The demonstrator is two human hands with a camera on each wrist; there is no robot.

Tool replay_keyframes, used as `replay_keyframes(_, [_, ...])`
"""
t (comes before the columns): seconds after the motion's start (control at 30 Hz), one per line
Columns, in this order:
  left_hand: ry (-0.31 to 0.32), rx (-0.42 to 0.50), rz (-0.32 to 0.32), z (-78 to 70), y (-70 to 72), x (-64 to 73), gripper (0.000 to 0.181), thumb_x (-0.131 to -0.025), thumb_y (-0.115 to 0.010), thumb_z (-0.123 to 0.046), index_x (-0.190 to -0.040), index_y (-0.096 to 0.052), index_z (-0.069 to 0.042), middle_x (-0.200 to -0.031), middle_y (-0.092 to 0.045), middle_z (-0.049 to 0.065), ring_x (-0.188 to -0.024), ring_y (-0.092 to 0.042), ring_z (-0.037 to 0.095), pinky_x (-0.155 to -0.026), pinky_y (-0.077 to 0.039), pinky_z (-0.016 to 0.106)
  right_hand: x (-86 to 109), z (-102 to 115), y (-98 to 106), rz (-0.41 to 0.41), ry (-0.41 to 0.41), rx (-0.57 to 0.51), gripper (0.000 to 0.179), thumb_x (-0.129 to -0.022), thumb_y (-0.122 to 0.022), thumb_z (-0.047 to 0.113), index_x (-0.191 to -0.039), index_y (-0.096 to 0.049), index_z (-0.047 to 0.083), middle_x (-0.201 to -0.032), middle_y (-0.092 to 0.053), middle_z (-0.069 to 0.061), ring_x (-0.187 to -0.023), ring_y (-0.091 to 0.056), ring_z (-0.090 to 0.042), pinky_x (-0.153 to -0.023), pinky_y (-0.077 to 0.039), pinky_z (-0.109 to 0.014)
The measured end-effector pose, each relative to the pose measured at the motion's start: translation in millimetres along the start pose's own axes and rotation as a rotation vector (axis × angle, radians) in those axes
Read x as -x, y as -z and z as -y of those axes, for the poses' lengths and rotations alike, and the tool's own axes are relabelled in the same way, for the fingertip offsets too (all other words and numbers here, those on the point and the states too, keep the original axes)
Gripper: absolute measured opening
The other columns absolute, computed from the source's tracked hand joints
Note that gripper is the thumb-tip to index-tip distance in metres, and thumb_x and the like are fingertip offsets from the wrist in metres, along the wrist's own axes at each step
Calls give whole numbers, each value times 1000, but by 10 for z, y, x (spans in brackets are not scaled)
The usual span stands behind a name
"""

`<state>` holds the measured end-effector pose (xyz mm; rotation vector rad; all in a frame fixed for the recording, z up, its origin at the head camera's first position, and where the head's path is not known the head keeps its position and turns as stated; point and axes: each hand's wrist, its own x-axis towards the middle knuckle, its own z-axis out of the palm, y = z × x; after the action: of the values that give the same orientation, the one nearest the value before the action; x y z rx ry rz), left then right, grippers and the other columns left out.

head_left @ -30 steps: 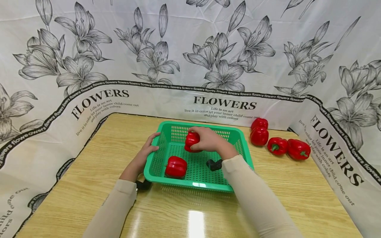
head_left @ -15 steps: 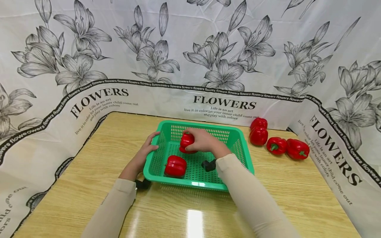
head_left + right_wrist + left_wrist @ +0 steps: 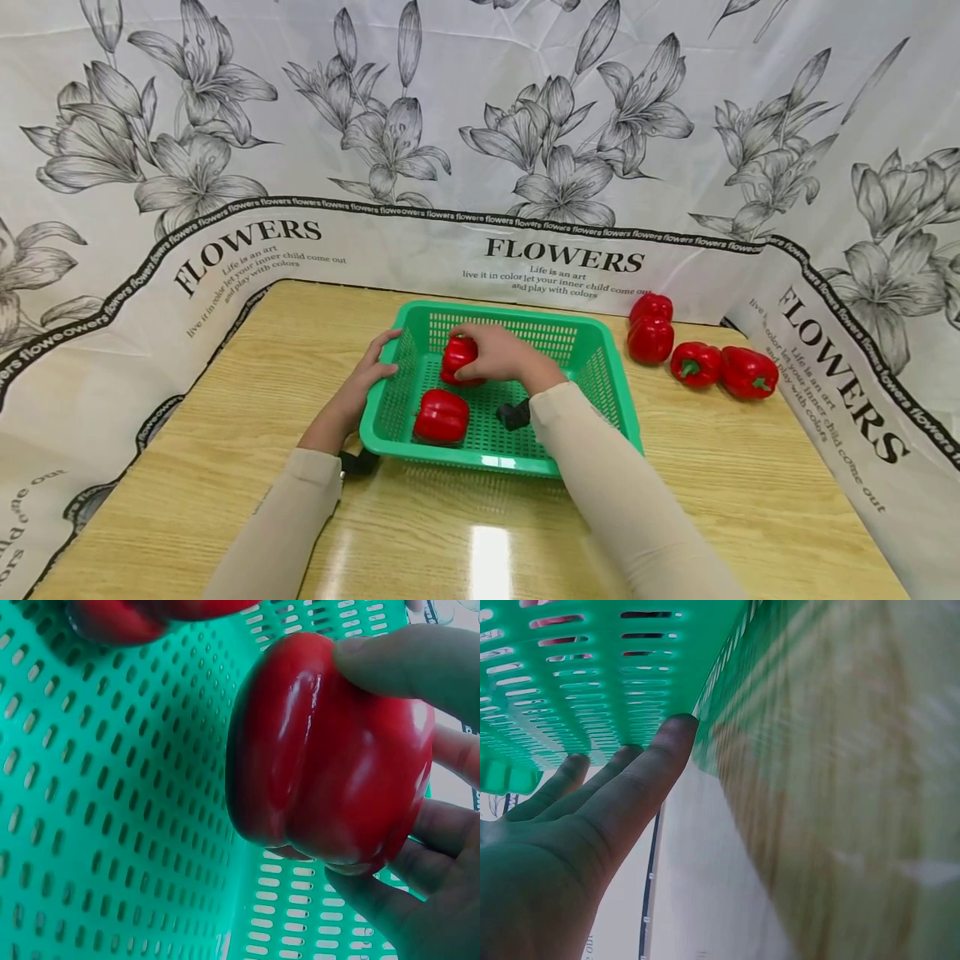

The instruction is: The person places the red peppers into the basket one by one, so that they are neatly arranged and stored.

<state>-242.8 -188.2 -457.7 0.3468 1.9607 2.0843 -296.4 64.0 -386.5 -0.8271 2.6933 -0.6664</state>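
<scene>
My 2 pale sleeves [image 3: 637, 500] reach over the wooden table [image 3: 405, 533] to the green basket [image 3: 450, 455]. Inside it, near the front left, 1 red pepper [image 3: 442, 416] lies on its side. My left hand [image 3: 363, 377] grips the basket's left side, thumb over the rim, 3 fingers stretched against the outer wall. Just beyond the lying pepper, my right hand [image 3: 497, 354] holds a second pepper [image 3: 456, 360] between thumb and fingers, inside the basket; I can't tell whether it touches the floor. Farther right sit 4 more peppers [image 3: 696, 365], before the flower-printed cloth [image 3: 420, 258].
</scene>
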Motion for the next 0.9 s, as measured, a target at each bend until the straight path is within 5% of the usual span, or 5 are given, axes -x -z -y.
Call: replay_keyframes(0.9, [-9,2,-1,5,17,-12,60,-97,-39,-21,-152,-17,-32,-155,-16,14,-127,-39,44,-85,-50,44,-130,85,-119,91,-22,38,68,-84,-73,31,-144,-44,20,-128,-58,-5,-111,-55,-22,-91,-49,-38])
